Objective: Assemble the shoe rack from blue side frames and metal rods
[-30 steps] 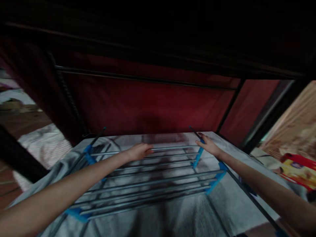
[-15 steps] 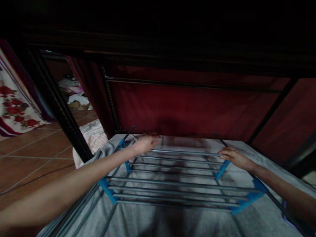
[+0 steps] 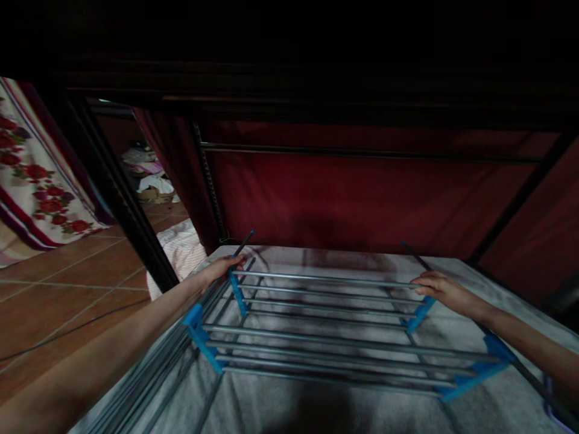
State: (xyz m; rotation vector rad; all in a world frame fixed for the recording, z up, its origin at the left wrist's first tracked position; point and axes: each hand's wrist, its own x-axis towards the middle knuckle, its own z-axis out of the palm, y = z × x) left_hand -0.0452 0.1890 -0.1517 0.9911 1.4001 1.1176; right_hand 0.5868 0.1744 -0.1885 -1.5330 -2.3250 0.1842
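Observation:
A rack of grey metal tubes [image 3: 325, 343] with blue plastic brackets lies on a grey cloth-covered bed. My left hand [image 3: 226, 267] is closed round the far left blue bracket [image 3: 238, 294], where the far tube and an upright pole meet. At the far right corner, my right hand [image 3: 436, 288] grips the end of the far tube, above the far right blue bracket [image 3: 420, 314]. The near brackets, left [image 3: 203, 340] and right [image 3: 474, 374], are untouched. Each far corner has a dark pole end sticking up beyond my hands.
Several loose grey tubes [image 3: 149, 374] lie along the bed's left side. Dark metal bed-frame posts [image 3: 122, 199] and a red curtain [image 3: 353, 199] enclose the bed. Tiled floor [image 3: 58, 301] with a cable, a floral cloth [image 3: 49, 205] and striped bedding [image 3: 181, 250] show at left.
My left hand has moved left from above the far tube to the far left bracket and closed on it. My right hand keeps its hold at the right corner. The view has shifted slightly.

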